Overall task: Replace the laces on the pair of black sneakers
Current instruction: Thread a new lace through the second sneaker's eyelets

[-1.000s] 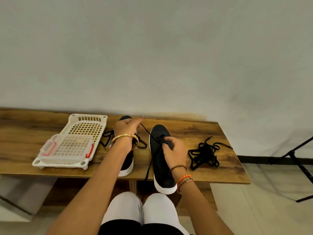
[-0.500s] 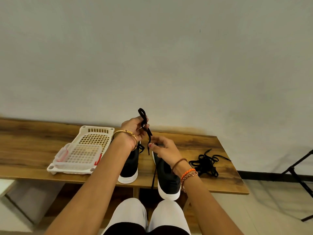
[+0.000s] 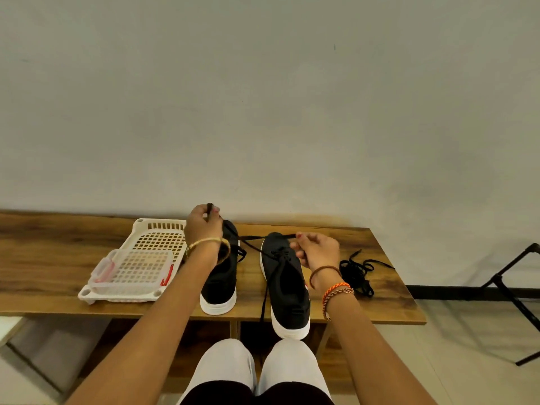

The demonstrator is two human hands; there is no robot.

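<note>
Two sneakers stand toe-to-wall at the table's (image 3: 58, 244) front edge. Left to right: one basket (image 3: 137, 267); the left hand (image 3: 203, 226) pinching a lace end above the left sneaker (image 3: 220, 276); the right sneaker (image 3: 287, 287), nearer the right hand (image 3: 317, 249), which pinches the other lace (image 3: 263, 237) end; one loose lace bundle (image 3: 358, 273).

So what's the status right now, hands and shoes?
Left hand pinches one lace end, raised. Right hand pinches the other end over the right sneaker. Lace partly threaded, pulled taut. Nothing in the way; spare laces lie to the right.
</note>
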